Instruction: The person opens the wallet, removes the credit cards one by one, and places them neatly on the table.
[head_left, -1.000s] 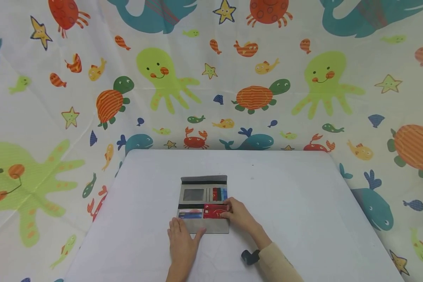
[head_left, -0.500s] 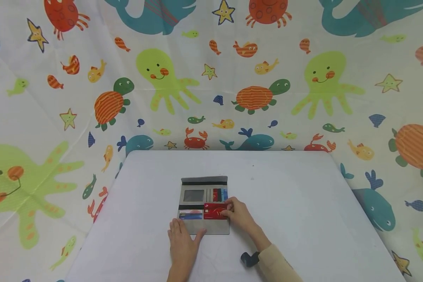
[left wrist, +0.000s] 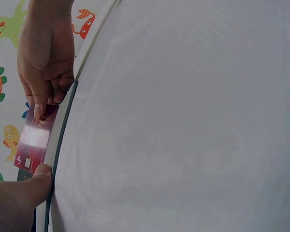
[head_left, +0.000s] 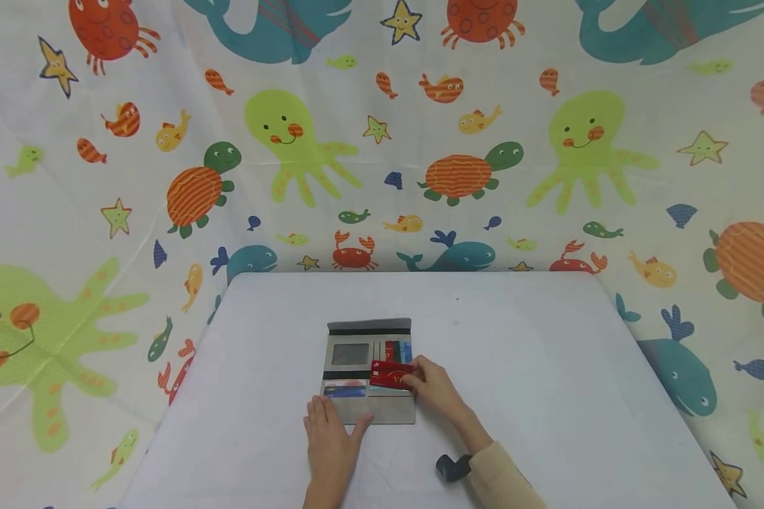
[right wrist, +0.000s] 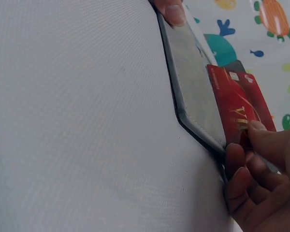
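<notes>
Left hand on an open grey wallet, right hand pinching a red card.
From the left, straight fingers rest on the wallet's near corner, thumb spread wide, the wallet lying flat on the white table; a blue-and-white card sits in the lower left pocket; the red card tilts over the lower right one, whether touching it I can't tell, its right end between thumb and fingers; then a tan sleeve.

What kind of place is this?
Perhaps a little filming corner, but I can't be sure: a sea-animal sheet hangs behind a white table, where an open wallet lies.
</notes>
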Tool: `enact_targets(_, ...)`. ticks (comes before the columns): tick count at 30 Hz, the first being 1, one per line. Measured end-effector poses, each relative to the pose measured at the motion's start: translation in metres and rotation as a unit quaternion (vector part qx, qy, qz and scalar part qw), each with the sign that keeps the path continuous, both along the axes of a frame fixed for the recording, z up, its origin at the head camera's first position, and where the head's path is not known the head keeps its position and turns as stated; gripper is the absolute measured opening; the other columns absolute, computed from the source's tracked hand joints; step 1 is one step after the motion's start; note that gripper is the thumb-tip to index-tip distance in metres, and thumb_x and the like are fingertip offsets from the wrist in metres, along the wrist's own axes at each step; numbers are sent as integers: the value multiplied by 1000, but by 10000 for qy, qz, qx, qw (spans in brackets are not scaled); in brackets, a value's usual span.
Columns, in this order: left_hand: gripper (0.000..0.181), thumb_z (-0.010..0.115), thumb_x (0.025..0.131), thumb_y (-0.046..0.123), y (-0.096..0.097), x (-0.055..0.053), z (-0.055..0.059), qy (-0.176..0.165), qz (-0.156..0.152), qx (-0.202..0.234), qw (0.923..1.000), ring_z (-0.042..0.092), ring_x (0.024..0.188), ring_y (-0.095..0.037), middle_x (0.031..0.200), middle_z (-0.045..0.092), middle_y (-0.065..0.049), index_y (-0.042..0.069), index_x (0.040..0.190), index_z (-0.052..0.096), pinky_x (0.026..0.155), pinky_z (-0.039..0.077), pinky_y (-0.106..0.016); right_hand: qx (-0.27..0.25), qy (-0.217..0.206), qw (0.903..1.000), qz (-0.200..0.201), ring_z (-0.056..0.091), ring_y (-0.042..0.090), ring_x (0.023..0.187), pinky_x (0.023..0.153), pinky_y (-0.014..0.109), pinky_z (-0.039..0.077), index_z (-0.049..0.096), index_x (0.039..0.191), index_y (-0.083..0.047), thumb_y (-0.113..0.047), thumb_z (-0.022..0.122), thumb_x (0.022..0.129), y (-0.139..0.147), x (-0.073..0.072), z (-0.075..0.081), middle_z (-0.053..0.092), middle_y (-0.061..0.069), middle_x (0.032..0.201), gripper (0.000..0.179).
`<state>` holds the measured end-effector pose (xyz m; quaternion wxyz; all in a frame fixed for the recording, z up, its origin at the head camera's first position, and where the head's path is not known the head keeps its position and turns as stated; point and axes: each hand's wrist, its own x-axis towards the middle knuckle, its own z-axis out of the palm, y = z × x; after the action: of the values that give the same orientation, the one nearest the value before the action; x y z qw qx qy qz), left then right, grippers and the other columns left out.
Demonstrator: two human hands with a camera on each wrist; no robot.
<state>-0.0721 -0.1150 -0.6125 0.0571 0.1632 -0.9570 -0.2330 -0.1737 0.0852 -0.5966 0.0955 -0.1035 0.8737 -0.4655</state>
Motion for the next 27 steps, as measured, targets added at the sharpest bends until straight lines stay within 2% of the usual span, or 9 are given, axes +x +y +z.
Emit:
enact_targets(4, 106, 75, 80, 59, 0, 0, -1, -14, 15, -17, 10000, 29, 146, -52, 155, 32, -38, -18, 144, 38, 118, 26, -64, -113, -26, 9999, 6, 59, 10, 74, 66, 19, 53, 58, 110, -5, -18, 68, 96, 1, 1, 0, 68, 6, 90, 21)
enact_targets(13, 106, 75, 80, 59, 0, 0, -4, 22, 39, -12, 10000, 29, 147, -51, 155, 32, -37, -17, 144, 37, 119, 26, -63, -28, -49, 9993, -361, 60, 11, 77, 68, 20, 53, 59, 113, -7, -20, 63, 99, 4, -2, -5, 69, 7, 96, 20)
enact_targets(24, 108, 75, 80, 60, 0, 1, -3, 85, 50, 12, 10000, 29, 146, -53, 153, 32, -39, -19, 143, 38, 119, 26, -64, -313, -191, 9964, -771, 58, 12, 68, 61, 21, 48, 50, 120, -5, -15, 57, 102, 19, -6, -6, 66, 9, 94, 22)
enact_targets(27, 107, 75, 80, 59, 0, 1, -1, 62, 48, 28, 10000, 29, 146, -53, 154, 32, -39, -19, 143, 38, 118, 26, -64, -390, -314, 9945, -923, 60, 13, 69, 64, 23, 50, 49, 124, -3, -13, 59, 100, 23, -9, -6, 68, 14, 103, 27)
